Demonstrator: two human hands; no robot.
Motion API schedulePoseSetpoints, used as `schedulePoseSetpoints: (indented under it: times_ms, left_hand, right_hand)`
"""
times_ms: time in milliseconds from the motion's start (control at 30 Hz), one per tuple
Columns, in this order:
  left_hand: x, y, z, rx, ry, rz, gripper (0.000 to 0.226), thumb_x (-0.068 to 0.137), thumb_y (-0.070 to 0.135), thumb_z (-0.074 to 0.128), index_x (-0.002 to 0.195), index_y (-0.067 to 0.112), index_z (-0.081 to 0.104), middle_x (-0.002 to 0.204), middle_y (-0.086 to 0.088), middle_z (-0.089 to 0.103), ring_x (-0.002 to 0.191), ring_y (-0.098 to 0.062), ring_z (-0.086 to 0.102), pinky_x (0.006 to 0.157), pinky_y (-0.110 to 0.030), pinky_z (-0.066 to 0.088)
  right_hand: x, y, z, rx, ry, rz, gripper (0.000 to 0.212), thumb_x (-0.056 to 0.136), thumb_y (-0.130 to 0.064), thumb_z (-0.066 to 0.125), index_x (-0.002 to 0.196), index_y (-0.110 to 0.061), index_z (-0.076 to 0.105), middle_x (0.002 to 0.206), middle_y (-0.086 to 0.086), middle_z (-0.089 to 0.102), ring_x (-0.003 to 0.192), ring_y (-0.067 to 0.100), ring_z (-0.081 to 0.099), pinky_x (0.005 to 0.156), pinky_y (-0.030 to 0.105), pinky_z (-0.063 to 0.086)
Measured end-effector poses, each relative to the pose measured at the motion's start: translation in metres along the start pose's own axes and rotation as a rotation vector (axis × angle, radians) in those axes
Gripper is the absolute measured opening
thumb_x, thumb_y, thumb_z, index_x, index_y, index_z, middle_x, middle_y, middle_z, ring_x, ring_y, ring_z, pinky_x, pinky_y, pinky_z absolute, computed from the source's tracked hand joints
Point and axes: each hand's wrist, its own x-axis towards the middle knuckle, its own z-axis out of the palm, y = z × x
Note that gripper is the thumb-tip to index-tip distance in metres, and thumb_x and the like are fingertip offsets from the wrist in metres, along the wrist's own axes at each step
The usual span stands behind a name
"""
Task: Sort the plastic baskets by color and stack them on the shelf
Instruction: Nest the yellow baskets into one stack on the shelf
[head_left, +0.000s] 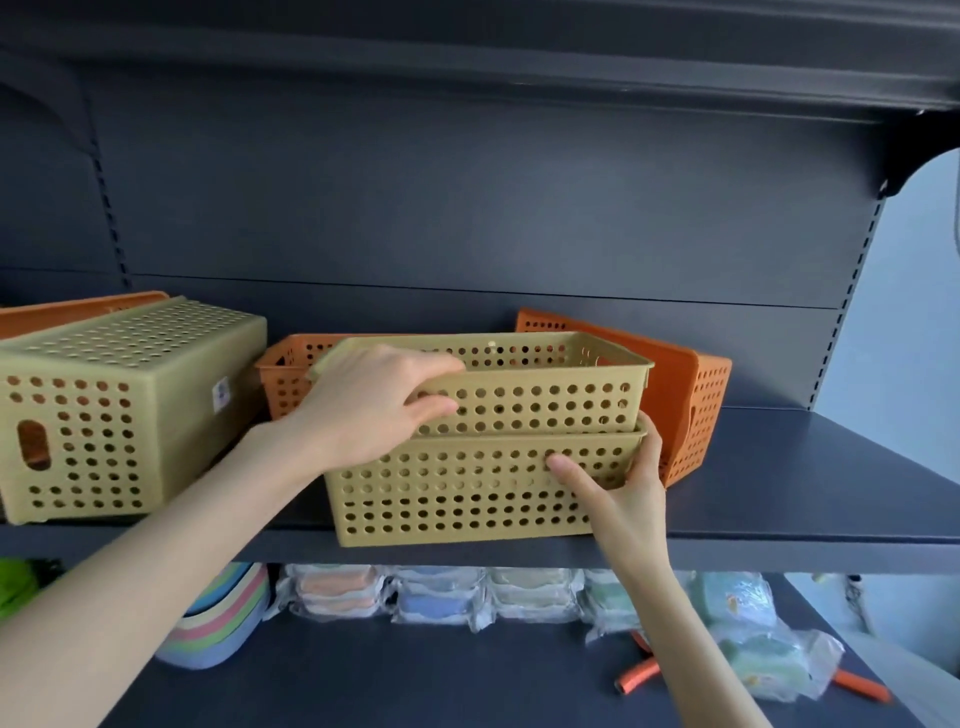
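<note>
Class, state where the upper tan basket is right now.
In the middle of the head view, the upper tan basket sits nested in the lower tan basket, left hand gripping its rim, orange basket behind.

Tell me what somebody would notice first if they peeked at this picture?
Right in the middle of the shelf, two yellowish baskets sit nested, the top basket inside the bottom basket. The left hand grips the top one's rim, and the right hand holds the bottom one's right end. Bright orange baskets peek out behind them.
</note>
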Motion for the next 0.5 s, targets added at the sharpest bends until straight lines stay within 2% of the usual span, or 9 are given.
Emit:
schedulePoseSetpoints:
  times_ms: [67,167,233,267,333,400,433,500]
  left_hand:
    - [-0.007,-0.005,0.018,-0.004,0.015,0.041,0.040,0.091,0.047,0.043,0.127,0.031,0.052,0.120,0.010,0.064,0.103,-0.011,0.062,0.102,-0.043,0.036]
    - [-0.010,-0.008,0.038,0.049,0.128,0.116,0.057,0.090,0.062,0.023,0.105,0.027,0.065,0.084,0.009,0.070,0.065,-0.009,0.063,0.071,-0.028,0.049]
    - [-0.007,-0.011,0.046,0.119,0.230,0.148,0.059,0.093,0.060,0.021,0.088,0.023,0.065,0.062,0.011,0.061,0.047,-0.008,0.054,0.047,-0.023,0.048]
    - [-0.006,-0.012,0.050,0.145,0.283,0.153,0.057,0.094,0.058,0.022,0.081,0.021,0.064,0.056,0.011,0.057,0.042,-0.008,0.050,0.040,-0.021,0.043]
    - [-0.005,-0.013,0.053,0.192,0.377,0.157,0.052,0.096,0.053,0.030,0.073,0.019,0.061,0.049,0.010,0.051,0.040,-0.007,0.046,0.038,-0.015,0.032]
    - [-0.005,-0.013,0.057,0.239,0.452,0.165,0.047,0.095,0.050,0.039,0.067,0.018,0.059,0.047,0.009,0.050,0.039,-0.008,0.045,0.042,-0.013,0.020]
    - [-0.005,-0.013,0.058,0.259,0.484,0.168,0.046,0.094,0.050,0.043,0.065,0.018,0.058,0.046,0.008,0.050,0.039,-0.009,0.046,0.044,-0.014,0.019]
    - [-0.003,-0.013,0.061,0.290,0.534,0.178,0.046,0.092,0.051,0.048,0.062,0.017,0.057,0.044,0.007,0.051,0.038,-0.010,0.048,0.045,-0.015,0.022]
  right_hand:
    - [0.000,0.003,0.002,-0.031,0.020,0.007,0.099,0.049,-0.068,0.078,0.131,-0.043,0.030,0.123,-0.009,0.057,0.118,0.016,0.053,0.093,0.048,0.049]
    - [0.000,0.007,0.004,-0.050,0.020,-0.001,0.101,0.051,-0.071,0.076,0.134,-0.038,0.029,0.126,-0.009,0.055,0.123,0.021,0.048,0.097,0.050,0.045]
    - [0.001,0.006,0.004,-0.074,0.016,-0.013,0.105,0.051,-0.073,0.074,0.136,-0.035,0.026,0.132,-0.007,0.051,0.125,0.020,0.046,0.100,0.050,0.043]
    - [0.001,0.006,0.004,-0.089,0.017,-0.026,0.110,0.051,-0.072,0.075,0.139,-0.034,0.022,0.138,-0.004,0.046,0.129,0.019,0.043,0.103,0.050,0.041]
    - [0.001,0.002,0.002,-0.114,0.030,-0.075,0.118,0.054,-0.063,0.078,0.144,-0.039,0.005,0.153,-0.002,0.026,0.138,0.014,0.030,0.111,0.046,0.032]
    - [0.005,-0.003,0.000,-0.172,0.059,-0.185,0.123,0.057,-0.058,0.079,0.145,-0.040,-0.004,0.158,-0.002,0.010,0.144,0.010,0.016,0.116,0.043,0.022]
    - [0.008,-0.006,-0.003,-0.238,0.063,-0.264,0.121,0.058,-0.056,0.080,0.147,-0.038,-0.001,0.158,-0.003,0.007,0.144,0.007,0.009,0.118,0.038,0.017]
    - [0.015,-0.010,-0.007,-0.366,0.017,-0.381,0.103,0.061,-0.052,0.079,0.145,-0.030,0.023,0.154,-0.008,0.013,0.141,0.003,0.009,0.114,0.028,0.015]
